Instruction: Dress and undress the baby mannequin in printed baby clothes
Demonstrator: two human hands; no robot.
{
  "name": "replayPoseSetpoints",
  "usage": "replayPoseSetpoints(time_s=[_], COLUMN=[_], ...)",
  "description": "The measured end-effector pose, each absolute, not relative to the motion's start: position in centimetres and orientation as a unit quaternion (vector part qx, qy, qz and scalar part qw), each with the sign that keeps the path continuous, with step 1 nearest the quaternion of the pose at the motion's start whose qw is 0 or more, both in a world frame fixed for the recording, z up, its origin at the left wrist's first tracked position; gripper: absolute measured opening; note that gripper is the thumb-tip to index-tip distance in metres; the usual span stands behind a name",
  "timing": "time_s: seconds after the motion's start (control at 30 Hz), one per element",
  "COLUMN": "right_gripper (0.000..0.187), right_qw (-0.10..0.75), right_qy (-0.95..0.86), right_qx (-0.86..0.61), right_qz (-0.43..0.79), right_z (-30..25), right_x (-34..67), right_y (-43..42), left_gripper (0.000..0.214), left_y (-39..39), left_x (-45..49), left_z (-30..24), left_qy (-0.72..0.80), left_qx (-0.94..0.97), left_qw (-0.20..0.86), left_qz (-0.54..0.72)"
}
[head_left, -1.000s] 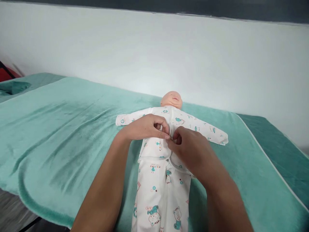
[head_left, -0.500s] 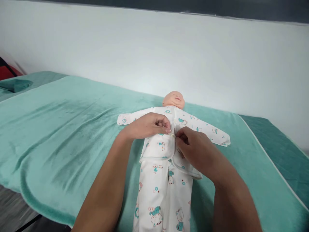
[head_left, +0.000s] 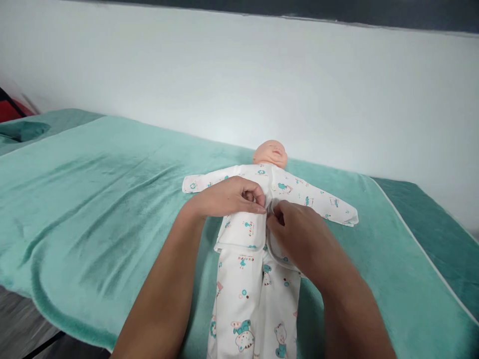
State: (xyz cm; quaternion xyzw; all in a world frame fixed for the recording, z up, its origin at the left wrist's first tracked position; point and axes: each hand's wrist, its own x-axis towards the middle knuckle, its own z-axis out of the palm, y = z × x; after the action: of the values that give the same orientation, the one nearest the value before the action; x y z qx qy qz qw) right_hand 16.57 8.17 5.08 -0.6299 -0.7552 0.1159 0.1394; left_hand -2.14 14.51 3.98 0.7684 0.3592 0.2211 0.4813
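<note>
A baby doll (head_left: pixel 270 152) lies face up on a teal blanket (head_left: pixel 93 199), arms spread, dressed in a white printed shirt (head_left: pixel 245 229) and matching trousers (head_left: pixel 254 304). My left hand (head_left: pixel 228 197) pinches the shirt's left front edge at the chest. My right hand (head_left: pixel 295 232) pinches the right front edge, fingertips meeting the left hand's at the middle seam. Both hands are closed on the fabric. The fastening under my fingers is hidden.
A white wall (head_left: pixel 262 85) runs behind the bed. A darker green cover (head_left: pixel 430 224) shows at the right, and a folded green cloth (head_left: pixel 22 130) lies at the far left beside something red (head_left: pixel 9 110). The blanket's front edge hangs over at bottom left.
My right hand has slid slightly left and down, closing the small gap at the shirt's middle. The left hand has hardly moved.
</note>
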Motion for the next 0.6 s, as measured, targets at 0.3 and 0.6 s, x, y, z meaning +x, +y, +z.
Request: replayPoseSetpoints(time_s=[0.3,0.6], right_gripper=[0.026,0.029], right_qw=[0.343,0.367], right_qy=[-0.626,-0.588], right_qx=[-0.506,-0.478], right_qz=[0.484,0.539], right_z=[5.0,4.2], right_x=[19.4,18.9], right_y=[9.2,9.6], left_gripper=[0.012,0.015], left_y=[13.9,14.3], left_x=[-1.1,-1.2], left_z=[4.3,3.6], left_qy=[0.288,0.252], left_qx=[0.692,0.675], left_qw=[0.603,0.633], left_qz=[0.273,0.284])
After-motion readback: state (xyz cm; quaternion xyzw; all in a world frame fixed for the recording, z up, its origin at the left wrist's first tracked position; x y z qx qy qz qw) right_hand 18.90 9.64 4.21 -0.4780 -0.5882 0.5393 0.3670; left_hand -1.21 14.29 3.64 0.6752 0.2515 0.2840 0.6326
